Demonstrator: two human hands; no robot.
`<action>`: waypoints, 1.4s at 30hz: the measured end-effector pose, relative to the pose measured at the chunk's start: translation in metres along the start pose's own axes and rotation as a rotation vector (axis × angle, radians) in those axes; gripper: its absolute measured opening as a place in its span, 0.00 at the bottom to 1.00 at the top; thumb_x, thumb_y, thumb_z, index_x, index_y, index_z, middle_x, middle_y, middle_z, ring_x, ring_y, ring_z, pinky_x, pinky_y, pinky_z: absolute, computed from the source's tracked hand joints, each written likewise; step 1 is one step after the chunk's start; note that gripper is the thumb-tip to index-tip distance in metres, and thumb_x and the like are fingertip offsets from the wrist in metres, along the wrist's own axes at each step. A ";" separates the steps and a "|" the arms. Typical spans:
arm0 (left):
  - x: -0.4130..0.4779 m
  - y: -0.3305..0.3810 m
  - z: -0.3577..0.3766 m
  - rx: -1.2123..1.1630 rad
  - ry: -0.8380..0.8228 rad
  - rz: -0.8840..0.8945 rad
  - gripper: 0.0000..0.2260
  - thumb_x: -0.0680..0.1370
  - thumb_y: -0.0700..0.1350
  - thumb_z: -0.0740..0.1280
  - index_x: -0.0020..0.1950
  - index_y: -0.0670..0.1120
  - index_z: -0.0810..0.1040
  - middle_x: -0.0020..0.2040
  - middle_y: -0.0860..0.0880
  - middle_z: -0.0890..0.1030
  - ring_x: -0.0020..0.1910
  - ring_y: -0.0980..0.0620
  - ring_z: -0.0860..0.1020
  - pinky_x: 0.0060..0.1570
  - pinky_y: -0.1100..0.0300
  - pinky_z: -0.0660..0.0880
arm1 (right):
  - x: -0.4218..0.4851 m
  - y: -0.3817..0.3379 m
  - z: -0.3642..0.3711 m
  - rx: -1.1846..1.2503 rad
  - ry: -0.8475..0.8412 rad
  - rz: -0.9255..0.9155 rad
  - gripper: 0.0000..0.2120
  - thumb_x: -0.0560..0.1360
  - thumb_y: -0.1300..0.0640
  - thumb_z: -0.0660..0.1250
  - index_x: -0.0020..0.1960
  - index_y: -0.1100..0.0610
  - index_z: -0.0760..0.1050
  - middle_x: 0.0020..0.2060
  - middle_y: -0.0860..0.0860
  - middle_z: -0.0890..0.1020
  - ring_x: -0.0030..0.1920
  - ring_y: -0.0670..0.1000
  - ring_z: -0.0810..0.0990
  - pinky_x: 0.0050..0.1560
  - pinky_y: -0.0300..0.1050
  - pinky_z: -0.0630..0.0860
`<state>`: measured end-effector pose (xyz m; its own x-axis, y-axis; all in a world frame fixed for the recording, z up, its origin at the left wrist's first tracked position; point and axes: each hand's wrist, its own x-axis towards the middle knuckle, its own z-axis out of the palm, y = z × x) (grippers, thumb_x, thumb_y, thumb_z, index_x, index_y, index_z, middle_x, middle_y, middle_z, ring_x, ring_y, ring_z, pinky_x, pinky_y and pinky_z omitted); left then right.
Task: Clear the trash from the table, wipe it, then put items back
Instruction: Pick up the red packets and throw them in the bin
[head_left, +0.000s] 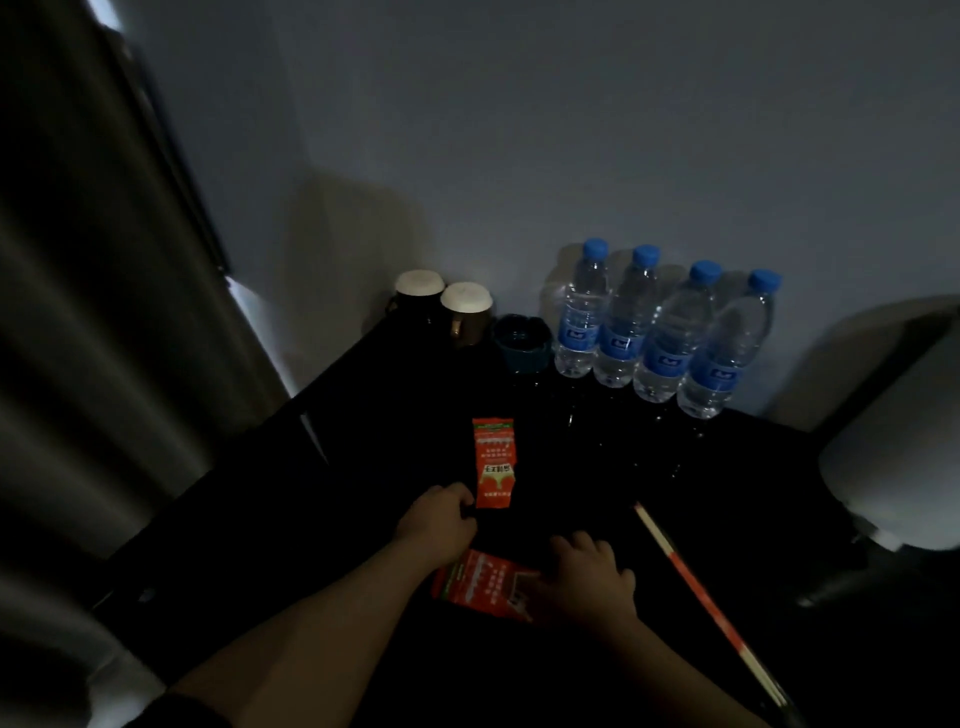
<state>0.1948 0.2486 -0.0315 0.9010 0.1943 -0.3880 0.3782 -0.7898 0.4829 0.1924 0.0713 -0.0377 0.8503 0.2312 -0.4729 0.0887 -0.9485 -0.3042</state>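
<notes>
1. Red wrapper (495, 462) lies mid-frame on the dark table (597, 467); my left hand (436, 519) curls at its lower-left corner, and I cannot tell if it pinches.
2. Second red wrapper (483, 584) lies lower in the frame; my right hand (587, 582) lies flat on its right edge.

- Very dim and grainy; the glossy black table (389, 441) nearly vanishes in darkness.
- Thin daylight leaks past the dark grey curtain (104, 312) at left.
- The clear plastic water bottles with blue caps (618, 322) catch faint highlights and shadow the pale wall (571, 130).
- Wide-angle bending at the edges.

Hotel-like room: bottled water (621, 322), cups (466, 307), ashtray (521, 344), curtain (104, 322).
</notes>
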 end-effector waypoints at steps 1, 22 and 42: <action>0.007 0.002 -0.001 -0.017 -0.015 0.026 0.16 0.80 0.47 0.61 0.69 0.50 0.68 0.66 0.46 0.69 0.61 0.48 0.73 0.57 0.55 0.75 | 0.001 -0.002 -0.001 -0.021 -0.011 0.011 0.26 0.75 0.42 0.61 0.71 0.47 0.63 0.68 0.49 0.64 0.70 0.53 0.60 0.66 0.57 0.60; 0.057 -0.031 -0.002 0.358 0.025 0.445 0.11 0.82 0.48 0.56 0.60 0.50 0.75 0.64 0.56 0.71 0.63 0.54 0.69 0.60 0.58 0.66 | 0.009 -0.004 -0.011 0.132 -0.001 0.199 0.19 0.77 0.49 0.64 0.66 0.51 0.68 0.64 0.50 0.69 0.67 0.51 0.65 0.64 0.49 0.67; 0.068 -0.017 0.006 -0.104 0.011 -0.122 0.21 0.74 0.45 0.71 0.62 0.43 0.67 0.58 0.43 0.77 0.55 0.44 0.79 0.56 0.47 0.76 | 0.001 -0.006 0.004 0.193 0.098 0.162 0.16 0.77 0.52 0.64 0.64 0.52 0.70 0.63 0.50 0.72 0.67 0.50 0.65 0.62 0.41 0.67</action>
<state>0.2478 0.2720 -0.0709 0.8489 0.2919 -0.4406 0.5046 -0.6956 0.5113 0.1904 0.0780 -0.0390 0.8923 0.0486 -0.4488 -0.1453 -0.9103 -0.3875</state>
